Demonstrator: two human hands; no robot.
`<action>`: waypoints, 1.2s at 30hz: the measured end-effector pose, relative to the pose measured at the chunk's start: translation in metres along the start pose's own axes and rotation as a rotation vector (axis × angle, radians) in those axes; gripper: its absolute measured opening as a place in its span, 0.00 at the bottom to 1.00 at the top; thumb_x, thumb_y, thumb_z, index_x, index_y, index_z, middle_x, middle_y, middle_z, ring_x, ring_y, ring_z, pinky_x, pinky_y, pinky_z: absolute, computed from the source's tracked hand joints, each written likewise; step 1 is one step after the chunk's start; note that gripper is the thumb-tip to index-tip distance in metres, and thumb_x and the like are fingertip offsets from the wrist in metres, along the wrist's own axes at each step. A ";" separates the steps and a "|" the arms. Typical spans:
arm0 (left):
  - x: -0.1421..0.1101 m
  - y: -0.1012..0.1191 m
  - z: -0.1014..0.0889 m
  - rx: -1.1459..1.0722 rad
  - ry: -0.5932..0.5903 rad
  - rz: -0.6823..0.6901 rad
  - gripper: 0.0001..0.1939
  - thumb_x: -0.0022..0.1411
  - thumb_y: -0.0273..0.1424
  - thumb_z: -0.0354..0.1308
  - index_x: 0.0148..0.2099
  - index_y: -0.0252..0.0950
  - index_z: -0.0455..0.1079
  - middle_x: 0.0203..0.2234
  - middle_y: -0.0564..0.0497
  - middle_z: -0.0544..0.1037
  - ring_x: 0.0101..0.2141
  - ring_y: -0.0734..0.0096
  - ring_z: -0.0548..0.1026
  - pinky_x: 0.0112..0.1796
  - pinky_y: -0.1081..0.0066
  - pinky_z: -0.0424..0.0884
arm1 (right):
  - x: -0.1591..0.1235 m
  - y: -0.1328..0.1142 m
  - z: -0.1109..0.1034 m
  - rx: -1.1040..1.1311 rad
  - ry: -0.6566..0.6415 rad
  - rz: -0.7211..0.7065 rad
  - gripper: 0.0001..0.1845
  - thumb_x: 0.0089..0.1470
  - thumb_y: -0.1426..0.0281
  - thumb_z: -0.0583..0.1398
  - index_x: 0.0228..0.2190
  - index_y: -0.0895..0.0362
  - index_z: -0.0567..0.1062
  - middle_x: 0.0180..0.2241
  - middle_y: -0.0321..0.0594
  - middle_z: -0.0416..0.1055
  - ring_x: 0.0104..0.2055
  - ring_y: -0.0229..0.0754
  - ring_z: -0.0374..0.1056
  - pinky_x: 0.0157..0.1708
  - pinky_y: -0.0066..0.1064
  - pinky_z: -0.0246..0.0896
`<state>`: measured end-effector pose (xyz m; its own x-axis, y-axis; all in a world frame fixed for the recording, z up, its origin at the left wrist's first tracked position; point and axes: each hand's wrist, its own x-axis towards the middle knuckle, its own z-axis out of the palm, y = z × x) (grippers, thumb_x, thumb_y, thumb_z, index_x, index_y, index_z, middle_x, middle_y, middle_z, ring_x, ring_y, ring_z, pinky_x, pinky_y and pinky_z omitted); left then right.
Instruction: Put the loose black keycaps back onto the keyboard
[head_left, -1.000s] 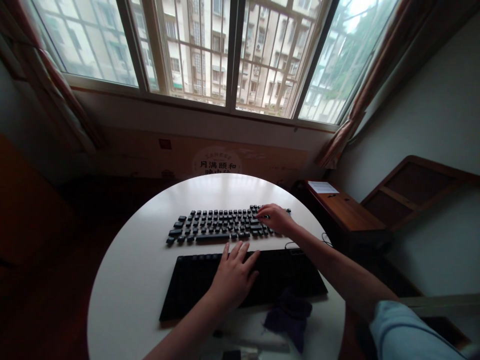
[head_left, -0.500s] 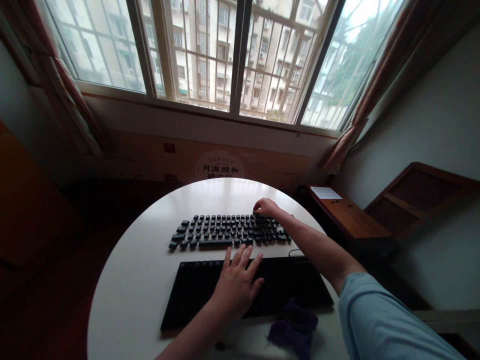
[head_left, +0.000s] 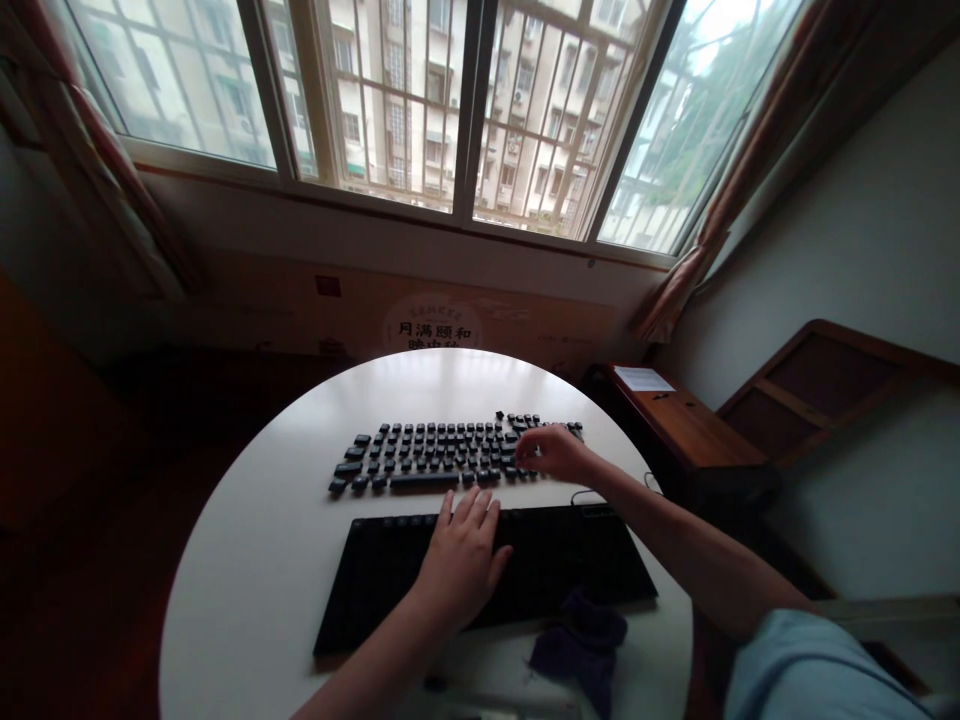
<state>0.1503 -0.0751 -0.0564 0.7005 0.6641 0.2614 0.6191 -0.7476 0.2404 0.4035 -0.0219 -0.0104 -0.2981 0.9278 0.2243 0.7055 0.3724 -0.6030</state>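
Note:
My left hand (head_left: 463, 553) lies on the black keyboard (head_left: 547, 560), palm down, fingers stretched toward its far edge. Several keys show along that edge at the left; the rest of its surface is too dark to make out. Beyond the keyboard, loose black keycaps (head_left: 450, 452) lie on the white table in keyboard-like rows, with a long space bar (head_left: 424, 482) in front. My right hand (head_left: 555, 453) is over the right part of these rows, thumb and fingers curled together in a pinch. Whatever sits between the fingertips is too small to see. One keycap (head_left: 499, 414) lies slightly apart at the back.
A purple cloth (head_left: 577, 645) lies on the round white table (head_left: 240, 560) at the keyboard's near edge. A cable (head_left: 583, 495) runs from the keyboard's far right. Right of the table stands a wooden cabinet (head_left: 694, 425) with a paper (head_left: 643, 379) on it.
My right hand moved from the keycaps' right part to their back edge, then came back nearer and slightly right, uncovering the back keycaps. My left hand has stayed on the keyboard.

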 end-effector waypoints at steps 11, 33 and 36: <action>0.001 0.005 0.001 -0.021 -0.006 -0.012 0.26 0.66 0.38 0.56 0.63 0.32 0.65 0.61 0.40 0.70 0.63 0.52 0.63 0.64 0.46 0.54 | -0.067 -0.015 0.028 0.027 -0.018 0.080 0.06 0.50 0.75 0.66 0.33 0.55 0.81 0.31 0.35 0.78 0.33 0.38 0.73 0.35 0.26 0.65; 0.001 0.004 0.003 -0.041 -0.023 -0.024 0.26 0.65 0.36 0.57 0.63 0.33 0.65 0.61 0.41 0.70 0.62 0.52 0.64 0.64 0.47 0.54 | -0.066 -0.006 0.034 0.264 -0.029 0.287 0.13 0.48 0.70 0.67 0.39 0.56 0.77 0.34 0.40 0.81 0.34 0.43 0.76 0.35 0.30 0.67; 0.000 0.003 0.004 -0.040 -0.015 -0.019 0.26 0.65 0.36 0.57 0.63 0.34 0.65 0.60 0.41 0.70 0.62 0.52 0.65 0.64 0.48 0.54 | -0.066 0.002 0.035 0.359 -0.022 0.339 0.16 0.47 0.66 0.69 0.39 0.57 0.77 0.34 0.41 0.81 0.35 0.44 0.76 0.36 0.32 0.67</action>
<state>0.1537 -0.0768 -0.0596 0.6940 0.6780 0.2423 0.6180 -0.7336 0.2826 0.4022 -0.0834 -0.0529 -0.1058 0.9934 -0.0438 0.5005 0.0151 -0.8656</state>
